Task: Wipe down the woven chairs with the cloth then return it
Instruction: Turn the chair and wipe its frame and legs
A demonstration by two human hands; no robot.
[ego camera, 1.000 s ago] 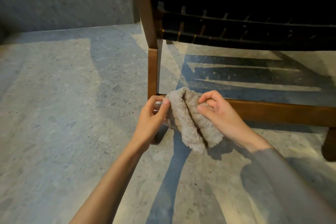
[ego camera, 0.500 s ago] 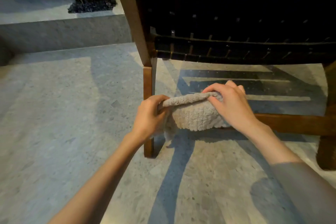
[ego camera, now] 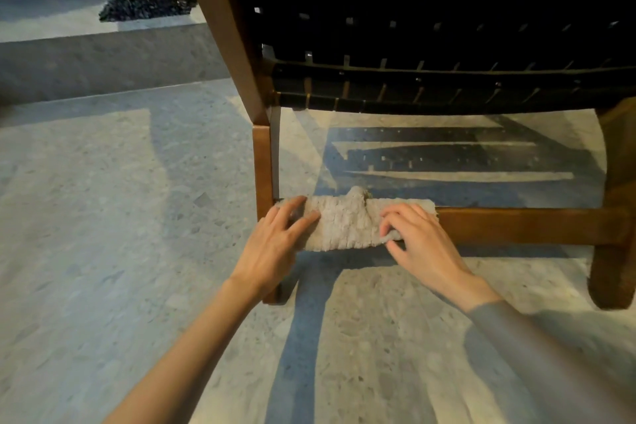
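Note:
A grey fluffy cloth (ego camera: 344, 224) lies draped over the left end of the low wooden crossbar (ego camera: 523, 225) of a woven chair (ego camera: 430, 27). The chair has a brown wooden frame and a black woven back and seat. My left hand (ego camera: 275, 244) rests on the cloth's left end with straight fingers, close to the chair's left leg (ego camera: 263, 169). My right hand (ego camera: 418, 237) lies on the cloth's right end, fingers bent, thumb and fingertips pinching its lower corner.
The floor is pale speckled stone (ego camera: 103, 217). A raised stone step (ego camera: 96, 58) runs along the back left, with a dark trunk and black pebbles (ego camera: 144, 7) on it. The chair's thick right leg (ego camera: 616, 217) stands at the right edge.
The cloth went from bunched between both hands to spread flat along the crossbar. Both hands moved apart onto its ends, and my view has come closer to the chair.

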